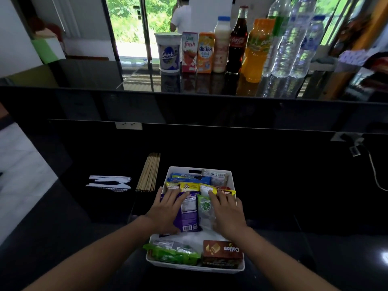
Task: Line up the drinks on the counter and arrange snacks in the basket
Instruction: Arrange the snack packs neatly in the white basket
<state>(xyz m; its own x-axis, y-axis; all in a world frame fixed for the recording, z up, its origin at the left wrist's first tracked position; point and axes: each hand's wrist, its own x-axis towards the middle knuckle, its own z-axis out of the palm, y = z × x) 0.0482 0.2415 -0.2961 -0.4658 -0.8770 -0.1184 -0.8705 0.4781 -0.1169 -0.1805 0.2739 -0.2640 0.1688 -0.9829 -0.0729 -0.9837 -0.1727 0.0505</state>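
A white basket [180, 264] full of snack packets stands on the low black counter in front of me. My left hand [167, 208] lies flat on a purple packet [189, 215], fingers stretched toward a yellow packet [186, 186]. My right hand [226, 208] rests with straight fingers on a green packet [204, 208]. A brown Collon box [223, 252] and a green bag [172, 254] fill the near end. On the raised counter behind, drinks stand in a row: a Quick cup [169, 52], two cartons [190, 52], a milk bottle [221, 45], a cola bottle [238, 40], an orange bottle [257, 51], water bottles [294, 40].
Left of the basket lie wooden skewers [149, 172] and white plastic cutlery [111, 181] in a black tray. A wall socket [128, 125] sits above them. A cable [374, 171] hangs at the right. A person [181, 15] stands beyond the doorway.
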